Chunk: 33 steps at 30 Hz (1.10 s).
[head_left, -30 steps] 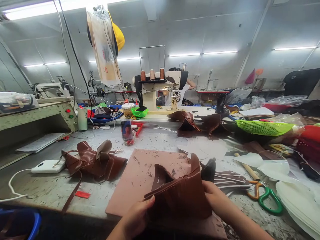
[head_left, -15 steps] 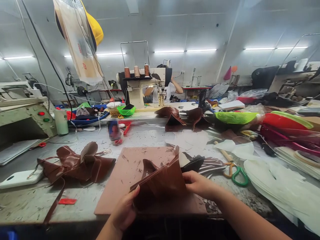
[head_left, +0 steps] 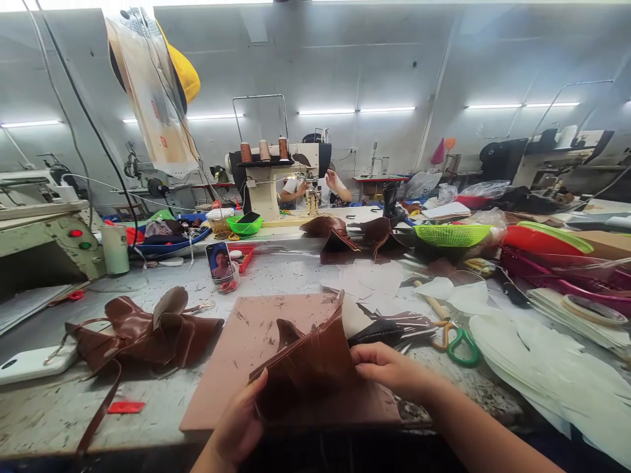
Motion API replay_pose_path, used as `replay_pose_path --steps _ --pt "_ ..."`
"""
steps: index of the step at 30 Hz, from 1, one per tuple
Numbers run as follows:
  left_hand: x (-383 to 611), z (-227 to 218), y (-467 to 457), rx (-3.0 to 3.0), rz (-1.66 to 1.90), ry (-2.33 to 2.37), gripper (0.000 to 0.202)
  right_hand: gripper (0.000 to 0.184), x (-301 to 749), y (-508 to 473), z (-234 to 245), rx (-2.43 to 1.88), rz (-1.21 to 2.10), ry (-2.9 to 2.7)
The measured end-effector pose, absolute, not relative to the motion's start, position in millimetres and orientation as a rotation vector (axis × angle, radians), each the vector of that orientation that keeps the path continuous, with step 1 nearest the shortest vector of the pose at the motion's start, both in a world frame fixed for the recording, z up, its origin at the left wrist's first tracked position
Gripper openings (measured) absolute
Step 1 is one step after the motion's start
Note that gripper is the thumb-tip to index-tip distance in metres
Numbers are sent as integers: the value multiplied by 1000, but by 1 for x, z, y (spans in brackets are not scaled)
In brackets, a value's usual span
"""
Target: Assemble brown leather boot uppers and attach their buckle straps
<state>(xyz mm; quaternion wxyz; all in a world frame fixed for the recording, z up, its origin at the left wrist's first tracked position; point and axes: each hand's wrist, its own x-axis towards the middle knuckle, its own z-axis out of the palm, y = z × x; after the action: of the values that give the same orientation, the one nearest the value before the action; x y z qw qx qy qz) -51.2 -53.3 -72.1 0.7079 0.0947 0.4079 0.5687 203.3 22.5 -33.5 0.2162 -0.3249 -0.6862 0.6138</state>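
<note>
A folded brown leather piece, perhaps a shoe or boot upper, is held between both hands over the front of a pink board. My left hand grips its lower left edge, thumb on top and the fingers beneath mostly hidden. At the right side, my right hand pinches the leather between thumb and fingers. Dark and striped scraps lie just behind my right hand. Scissors with one green and one orange handle rest farther right.
More brown leather pieces lie at left beside a white power bank or phone. White sheets are stacked at right, near a lime basket. Behind stand a propped phone and a sewing machine, with a person beyond it.
The view has tilted and shifted slightly, so the scene sits a little lower and to the left. Both hands keep their hold on the leather. The person behind has lowered their arms.
</note>
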Motion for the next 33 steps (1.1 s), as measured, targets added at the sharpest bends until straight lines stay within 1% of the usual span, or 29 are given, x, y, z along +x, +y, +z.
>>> replay_pose_path --steps 3,5,9,11,13,15,16,18,19,21,22,24,26,28,29,31,33 --pt "-51 -74 -53 219 1254 895 22 28 206 17 -28 -924 1728 -1855" --pt "-50 -76 -54 218 1250 899 22 30 205 14 -28 -930 1716 -1879" --pt "-49 -76 -55 220 1274 918 20 24 198 8 -34 -1072 1469 -1969" --pt "-47 -75 -55 225 1287 920 20 20 196 6 -37 -1123 1416 -1963" --pt "-46 -74 -56 241 1293 921 24 17 196 4 -37 -1118 1362 -1994" --pt "-45 -75 -57 268 1301 925 31 7 197 1 -37 -1140 1198 -2064" --pt "-45 -77 -58 280 1305 926 34 7 198 0 -37 -1172 1099 -2089" --pt "-44 -80 -59 300 1312 929 39 16 198 -4 -41 -1227 949 -2080" --pt "-43 -82 -60 309 1312 926 40 17 197 -7 -45 -1232 926 -2046" --pt "-40 -85 -62 327 1301 914 41 12 193 -13 -57 -1196 999 -1933" --pt "-38 -86 -63 335 1296 906 41 13 191 -16 -65 -1166 1065 -1859" --pt "-35 -87 -65 350 1308 898 40 19 187 -22 -76 -1112 1191 -1735" --pt "-35 -87 -66 384 1386 913 38 23 186 -24 -77 -1089 1182 -1713" --pt "-40 -88 -66 450 1514 980 37 25 187 -21 -64 -1053 1022 -1812" --pt "-42 -88 -65 520 1561 1061 36 25 188 -17 -53 -1041 885 -1888" --pt "-47 -89 -61 722 1563 1267 32 22 185 -6 -30 -1023 521 -2083" --pt "-48 -89 -54 924 1446 1410 20 22 175 6 -15 -1041 112 -2356"
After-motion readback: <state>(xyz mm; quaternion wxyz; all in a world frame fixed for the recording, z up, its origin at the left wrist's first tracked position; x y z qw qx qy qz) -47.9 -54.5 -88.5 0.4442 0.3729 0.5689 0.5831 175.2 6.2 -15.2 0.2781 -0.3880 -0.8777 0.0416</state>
